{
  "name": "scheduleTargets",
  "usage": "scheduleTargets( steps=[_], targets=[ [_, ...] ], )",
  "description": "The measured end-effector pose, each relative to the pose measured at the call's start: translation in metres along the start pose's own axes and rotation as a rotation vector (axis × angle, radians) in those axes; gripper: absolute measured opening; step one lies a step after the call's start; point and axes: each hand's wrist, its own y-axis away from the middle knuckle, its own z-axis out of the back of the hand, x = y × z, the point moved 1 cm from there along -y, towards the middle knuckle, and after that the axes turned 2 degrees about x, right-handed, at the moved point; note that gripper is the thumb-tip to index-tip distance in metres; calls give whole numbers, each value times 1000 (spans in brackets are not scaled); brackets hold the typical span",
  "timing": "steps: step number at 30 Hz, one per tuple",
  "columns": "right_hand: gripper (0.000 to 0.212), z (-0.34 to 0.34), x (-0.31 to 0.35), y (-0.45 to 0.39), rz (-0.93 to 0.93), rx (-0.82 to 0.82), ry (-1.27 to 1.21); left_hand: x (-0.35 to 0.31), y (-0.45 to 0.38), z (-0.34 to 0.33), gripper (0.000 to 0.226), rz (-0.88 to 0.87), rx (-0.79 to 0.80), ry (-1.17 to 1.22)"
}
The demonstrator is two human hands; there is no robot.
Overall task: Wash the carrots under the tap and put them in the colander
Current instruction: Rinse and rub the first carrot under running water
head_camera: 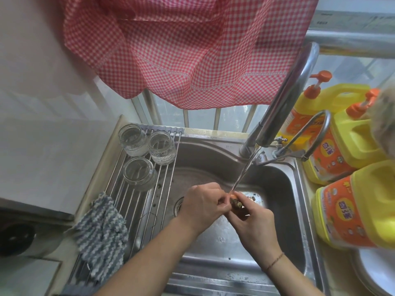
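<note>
While water runs from the tap (284,99), a single carrot (236,202) is held over the middle of the sink (288,189), just below where the stream lands.

- Right hand (255,226): grip closed around the carrot's lower body, fingers curled over it.
- Left hand (203,207): grip narrow, fingertips pinched on the carrot's upper part, apparently rubbing it.
- Long axis of carrot: runs from the stream down toward the right palm, stem end with rootlets facing the camera. The two hands meet on it; the right hand carries most of it.
- Judgement: washing is under way; transfer not yet begun.

Hidden or unclear:
- Most of the carrot is covered by the fingers; its length cannot be told.
- No colander can be made out. A white rim (376,274) is cut off at the lower right edge; what it is cannot be told. If it is the colander, the right hand lies nearer.
- No other carrots are seen.

Nearby: three glass jars (147,154) on the drying rack (139,210) at left, a knitted cloth (100,229), yellow detergent bottles (352,201) at right.
</note>
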Motion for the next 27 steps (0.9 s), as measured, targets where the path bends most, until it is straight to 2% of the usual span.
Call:
scheduleTargets(
  steps=[4,8,12,17,27],
  targets=[
    [46,5,0,0,-13,16,-5,3,-2,5,30,49,115,166],
    [46,7,2,-1,9,25,5,5,-8,11,27,27,186,179],
    [45,6,4,-3,29,12,34,7,-12,8,32,-18,162,126],
    [48,8,6,-4,58,44,82,10,-11,7,29,-63,115,126],
    [45,14,5,-5,-10,70,-77,14,-4,-1,25,11,30,217]
  ],
)
